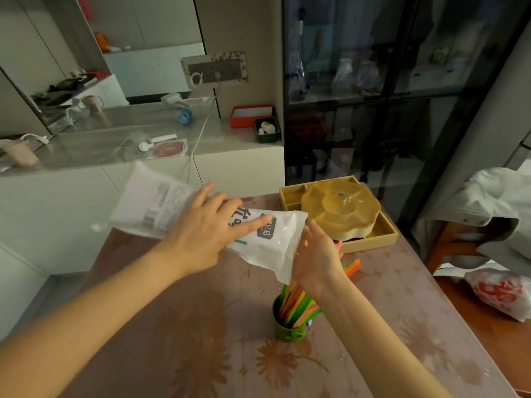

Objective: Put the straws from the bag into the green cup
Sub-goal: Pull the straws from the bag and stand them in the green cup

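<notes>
My left hand (205, 225) clamps the white bag (258, 242), tilted mouth-down over the green cup (288, 330); my right hand (316, 254), fingers apart, steadies the straws (296, 304) slanting into the cup directly below

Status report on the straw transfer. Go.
Left hand holds white bag tilted over green cup. Right hand open beside bag mouth, steadying straws. Bunch standing in cup. Nothing blocking; wooden tray behind.
</notes>
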The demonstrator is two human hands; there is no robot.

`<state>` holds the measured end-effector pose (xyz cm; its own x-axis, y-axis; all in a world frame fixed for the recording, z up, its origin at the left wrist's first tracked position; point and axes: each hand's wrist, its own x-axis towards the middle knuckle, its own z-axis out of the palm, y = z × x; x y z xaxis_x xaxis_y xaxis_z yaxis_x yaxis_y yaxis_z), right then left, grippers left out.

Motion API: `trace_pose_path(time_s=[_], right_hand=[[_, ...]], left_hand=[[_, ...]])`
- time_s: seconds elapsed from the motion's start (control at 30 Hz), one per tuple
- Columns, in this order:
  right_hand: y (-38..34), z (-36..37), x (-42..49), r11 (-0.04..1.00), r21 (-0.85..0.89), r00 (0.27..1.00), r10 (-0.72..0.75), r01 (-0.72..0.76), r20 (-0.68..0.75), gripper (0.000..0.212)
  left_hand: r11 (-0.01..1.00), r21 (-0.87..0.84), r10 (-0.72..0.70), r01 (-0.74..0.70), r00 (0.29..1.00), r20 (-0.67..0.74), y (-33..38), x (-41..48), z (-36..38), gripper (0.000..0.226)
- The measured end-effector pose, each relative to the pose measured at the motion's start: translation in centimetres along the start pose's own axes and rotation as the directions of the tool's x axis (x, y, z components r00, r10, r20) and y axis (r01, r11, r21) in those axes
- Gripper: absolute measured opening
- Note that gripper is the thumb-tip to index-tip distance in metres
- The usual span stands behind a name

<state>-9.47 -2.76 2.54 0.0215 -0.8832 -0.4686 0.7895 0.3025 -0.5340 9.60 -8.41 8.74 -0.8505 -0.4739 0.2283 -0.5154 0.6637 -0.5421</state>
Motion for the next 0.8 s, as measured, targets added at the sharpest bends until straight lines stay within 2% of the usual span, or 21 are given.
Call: trace_pose_path(time_s=[0.07, 0.17, 0.27, 0.37, 0.47, 0.57, 0.67, 0.73, 0.8], right_hand=[[0.4, 0.3, 0.2, 0.991, 0.096, 0.995, 0.084, -0.090, 0.058, 0.044], [0.9, 1.1, 0.3, 0.956, 0.202, 0.974, 0.193, -0.214, 0.117, 0.047], [1.6, 1.8, 0.7, 0.921, 0.282, 0.964, 0.253, -0.267, 0.085, 0.044], [2.2, 1.6, 0.9, 0.895, 0.348, 0.958, 0.285, -0.277, 0.030, 0.041], [2.2, 0.8, 1.1, 0.893, 0.383, 0.970, 0.242, -0.237, 0.036, 0.044], [1.3, -0.3, 1.0, 0.901, 0.413, 0.990, 0.100, -0.133, 0.100, 0.046], [0.4, -1.1, 0.6, 0.928, 0.372, 0.987, -0.036, -0.026, 0.158, 0.043], [0.0, -1.3, 0.1, 0.926, 0.378, 0.972, -0.095, 0.006, 0.216, 0.045], [-0.2, -1.3, -0.3, 0.907, 0.420, 0.950, -0.149, 0.020, 0.276, 0.054]], left_hand=[[0.980, 0.144, 0.133, -0.138, 0.990, 0.044, -1.4, 0.9, -1.7, 0.106], [0.923, 0.233, 0.286, -0.307, 0.951, 0.121, -2.7, 2.4, -3.8, 0.101], [0.874, 0.292, 0.342, -0.389, 0.918, 0.200, -3.4, 3.7, -5.0, 0.099], [0.859, 0.328, 0.334, -0.394, 0.915, 0.225, -4.1, 4.4, -5.6, 0.095], [0.902, 0.289, 0.259, -0.322, 0.937, 0.235, -5.0, 4.0, -5.5, 0.089], [0.963, 0.188, 0.154, -0.194, 0.966, 0.208, -5.6, 2.4, -4.2, 0.085], [0.997, 0.065, 0.029, -0.044, 0.978, 0.207, -5.1, 0.1, -2.2, 0.083], [0.985, -0.120, -0.099, 0.122, 0.979, 0.180, -4.5, -1.0, -1.2, 0.081], [0.916, -0.319, -0.197, 0.244, 0.965, 0.171, -3.8, -1.8, -0.2, 0.075]])
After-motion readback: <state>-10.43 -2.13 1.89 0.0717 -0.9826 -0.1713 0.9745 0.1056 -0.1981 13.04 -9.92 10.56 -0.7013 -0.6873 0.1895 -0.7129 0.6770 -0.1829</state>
